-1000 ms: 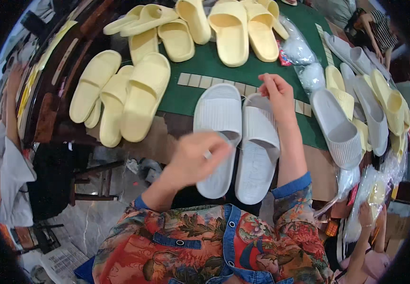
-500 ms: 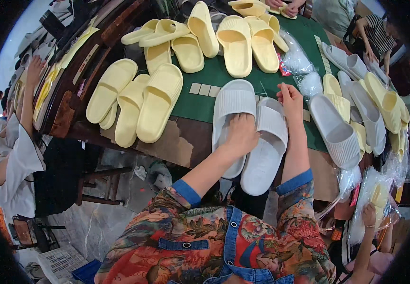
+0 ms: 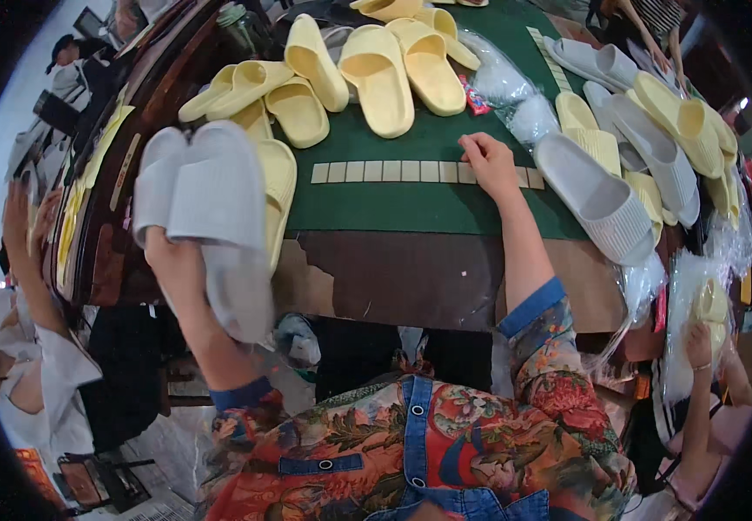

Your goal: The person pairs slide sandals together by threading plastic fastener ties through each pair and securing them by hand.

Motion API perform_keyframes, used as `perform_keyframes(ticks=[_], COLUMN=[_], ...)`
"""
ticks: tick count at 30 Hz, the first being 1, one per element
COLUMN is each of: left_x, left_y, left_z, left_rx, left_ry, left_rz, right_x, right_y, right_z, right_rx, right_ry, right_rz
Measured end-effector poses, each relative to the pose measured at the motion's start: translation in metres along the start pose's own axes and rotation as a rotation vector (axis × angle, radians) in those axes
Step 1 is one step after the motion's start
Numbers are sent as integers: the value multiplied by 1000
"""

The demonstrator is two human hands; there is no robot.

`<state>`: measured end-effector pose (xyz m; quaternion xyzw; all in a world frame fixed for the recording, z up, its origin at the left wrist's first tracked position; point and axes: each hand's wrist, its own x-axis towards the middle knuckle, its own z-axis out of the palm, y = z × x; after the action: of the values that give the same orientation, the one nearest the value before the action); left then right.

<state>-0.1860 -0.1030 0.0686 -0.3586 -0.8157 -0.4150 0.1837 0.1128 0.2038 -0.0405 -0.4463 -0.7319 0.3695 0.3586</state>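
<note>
Two light-grey ribbed slippers (image 3: 218, 195) we grip at left, left hand (image 3: 172, 259); right hand (image 3: 489, 163), fingers pressed together, over pale square-tile row (image 3: 384, 171).

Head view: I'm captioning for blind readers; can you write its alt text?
A person's left hand holds a pair of gray slippers; the right hand is near a row of pale squares on a green mat. Yellow slippers lie beyond, with more gray ones at right.
</note>
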Motion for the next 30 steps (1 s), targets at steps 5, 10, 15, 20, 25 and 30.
perform_keyframes(ticks=[5,10,15,20,25,30], left_x=[50,56,33,-53,-148,-188], left_y=[-64,-172,-121,-53,51,105], left_z=[48,83,46,14,67,95], left_rx=[114,431,258,159,-152,-300], left_ry=[-85,-107,-181,-135,-388,-589], left_rz=[20,201,27,19,547,570], right_x=[-1,-3,-2,-3,-9,-42], right_y=[10,4,3,-5,-20,-45], right_z=[-4,12,1,5,-6,-90], right_rx=[-122,-129,-120,-103,-102,-182], right_ry=[13,8,35,26,225,734], right_rz=[-44,-105,-131,-151,-278,-438])
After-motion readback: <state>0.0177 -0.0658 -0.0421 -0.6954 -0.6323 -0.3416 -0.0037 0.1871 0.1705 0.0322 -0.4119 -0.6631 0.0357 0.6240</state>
